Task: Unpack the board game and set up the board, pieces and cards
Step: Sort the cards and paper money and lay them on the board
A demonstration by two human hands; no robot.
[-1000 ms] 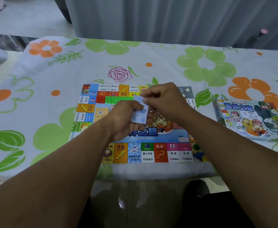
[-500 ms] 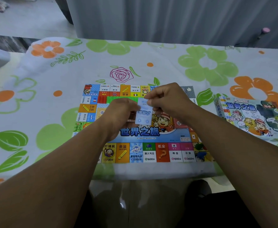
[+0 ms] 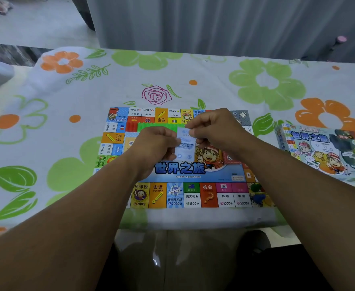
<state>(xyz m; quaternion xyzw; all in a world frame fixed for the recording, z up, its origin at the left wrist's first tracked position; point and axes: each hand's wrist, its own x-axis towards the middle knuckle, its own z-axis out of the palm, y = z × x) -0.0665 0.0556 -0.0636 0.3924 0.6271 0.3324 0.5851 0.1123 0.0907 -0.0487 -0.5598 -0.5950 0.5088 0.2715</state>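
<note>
The colourful game board (image 3: 180,195) lies flat on the flowered tablecloth, in front of me. Above its middle my left hand (image 3: 153,148) grips a small stack of pale blue cards (image 3: 185,148) from the left side. My right hand (image 3: 216,131) pinches the top card at its upper right edge with thumb and forefinger. A green stack of paper (image 3: 157,127) and a red one (image 3: 131,127) lie on the board behind my hands. The game box (image 3: 323,150) rests to the right of the board.
The tablecloth (image 3: 214,80) covers the whole table, whose near edge runs just below the board. A grey curtain (image 3: 214,24) hangs behind the table. Small green and blue pieces (image 3: 257,193) sit at the board's near right corner.
Both hands have lifted slightly toward the far side of the board with the blue cards. The right hand's fingers have shifted along the top card's edge.
</note>
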